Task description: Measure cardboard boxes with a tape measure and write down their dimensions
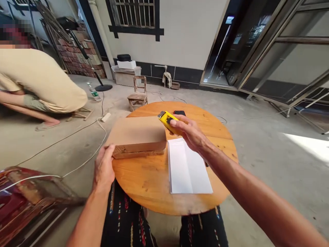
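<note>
A brown cardboard box [138, 130] lies on the left part of a round wooden table [144, 181]. My left hand [104, 166] grips its near left corner, the fingers partly hidden behind it. My right hand [190, 132] is closed around a yellow utility knife [168, 121], thumb on its black slider. The knife is above the box's right end, its tip pointing up and left. Below my right hand rests a stack of folded white paper [189, 168]. A dark phone-like object [179, 113] shows partly behind that hand.
At the left a person in a beige shirt [43, 79] crouches on a low stool. A small wooden chair [138, 94] stands beyond the table. Cables [84, 163] run over the floor near a plastic bottle [94, 92]. A red-brown wooden seat [28, 206] is close at left.
</note>
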`<state>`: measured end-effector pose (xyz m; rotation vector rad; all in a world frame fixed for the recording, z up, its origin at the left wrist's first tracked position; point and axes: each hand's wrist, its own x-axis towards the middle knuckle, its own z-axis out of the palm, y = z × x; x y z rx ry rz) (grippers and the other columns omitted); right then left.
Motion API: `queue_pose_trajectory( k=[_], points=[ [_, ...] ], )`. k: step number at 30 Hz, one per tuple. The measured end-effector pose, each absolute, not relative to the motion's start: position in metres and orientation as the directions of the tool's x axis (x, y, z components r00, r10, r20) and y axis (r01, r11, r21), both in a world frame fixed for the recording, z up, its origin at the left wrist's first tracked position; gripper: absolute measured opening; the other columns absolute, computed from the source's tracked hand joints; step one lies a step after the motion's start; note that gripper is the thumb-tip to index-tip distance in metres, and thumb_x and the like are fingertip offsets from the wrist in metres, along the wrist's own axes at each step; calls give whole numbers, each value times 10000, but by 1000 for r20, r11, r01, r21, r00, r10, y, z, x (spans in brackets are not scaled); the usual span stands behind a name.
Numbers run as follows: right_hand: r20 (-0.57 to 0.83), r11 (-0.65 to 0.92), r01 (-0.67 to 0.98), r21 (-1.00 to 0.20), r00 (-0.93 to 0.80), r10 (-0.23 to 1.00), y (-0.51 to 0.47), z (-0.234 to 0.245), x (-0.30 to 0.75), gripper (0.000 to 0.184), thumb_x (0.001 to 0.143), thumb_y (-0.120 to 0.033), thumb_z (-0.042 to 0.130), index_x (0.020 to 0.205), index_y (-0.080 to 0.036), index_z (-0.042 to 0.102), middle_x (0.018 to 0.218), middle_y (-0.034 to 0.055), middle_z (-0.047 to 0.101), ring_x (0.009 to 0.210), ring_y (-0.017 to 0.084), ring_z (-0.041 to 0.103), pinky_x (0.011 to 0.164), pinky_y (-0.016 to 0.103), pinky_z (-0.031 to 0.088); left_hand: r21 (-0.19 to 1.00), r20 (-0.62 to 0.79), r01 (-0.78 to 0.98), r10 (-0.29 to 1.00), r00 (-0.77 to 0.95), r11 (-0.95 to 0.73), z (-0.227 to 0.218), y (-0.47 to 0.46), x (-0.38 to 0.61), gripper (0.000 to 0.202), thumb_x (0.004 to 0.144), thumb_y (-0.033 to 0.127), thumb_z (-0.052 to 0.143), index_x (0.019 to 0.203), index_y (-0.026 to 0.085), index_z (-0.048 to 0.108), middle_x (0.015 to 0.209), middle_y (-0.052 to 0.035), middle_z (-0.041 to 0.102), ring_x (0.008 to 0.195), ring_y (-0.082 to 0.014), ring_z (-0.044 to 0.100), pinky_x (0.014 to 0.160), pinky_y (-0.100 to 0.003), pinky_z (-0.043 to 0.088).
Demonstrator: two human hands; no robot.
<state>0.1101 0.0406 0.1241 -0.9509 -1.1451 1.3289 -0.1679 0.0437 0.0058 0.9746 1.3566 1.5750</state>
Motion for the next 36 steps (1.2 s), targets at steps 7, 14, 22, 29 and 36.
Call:
queue_pose_trajectory(
  k=[7, 14, 22, 29, 36],
  points=[
    [-88, -62, -369, -927, 54, 995, 68, 101, 106, 347, 661, -500, 786, 883, -242, 717, 893, 11, 676, 859, 205, 611, 760, 381, 536, 981, 8, -186, 967, -254, -57, 25, 52, -171, 550, 790, 524, 637, 1186, 143, 642, 1092, -95, 712, 1030, -271, 655, 854, -354, 532],
    [-43, -8, -556, -831, 50, 998, 54, 100, 98, 259, 748, -434, 724, 948, -270, 733, 910, -9, 736, 911, 226, 662, 871, 420, 532, 976, 92, -168, 958, -271, -141, 24, 41, -181, 509, 724, 325, 657, 1211, 183, 632, 1118, -38, 710, 1097, -262, 625, 925, -340, 495],
    [-174, -109, -636, -764, 40, 984, -26, 62, 96, 259, 750, -415, 753, 924, -222, 764, 1008, 30, 748, 934, 232, 666, 925, 441, 528, 978, 159, -71, 919, -361, -196, -17, -1, -182, 377, 727, 300, 680, 1084, 191, 628, 1095, -55, 696, 1083, -248, 623, 958, -348, 475],
    [-135, -134, -550, -824, -39, 990, -52, 59, 112, 314, 812, -478, 681, 999, -231, 729, 1073, 41, 684, 978, 251, 636, 826, 407, 544, 966, 259, 126, 819, -512, -226, -3, -25, -186, 580, 742, 306, 711, 1295, 216, 560, 1308, -82, 609, 1234, -266, 538, 1102, -416, 368],
    [-156, -171, -26, -985, -293, 943, -102, 87, 122, 504, 712, -519, 704, 1119, -236, 615, 953, 29, 649, 810, 192, 574, 691, 291, 438, 944, 150, 316, 978, -143, -99, 48, -126, -137, 235, 796, 417, 695, 1007, 326, 739, 1023, -37, 718, 946, -268, 664, 875, -355, 539]
  ],
)
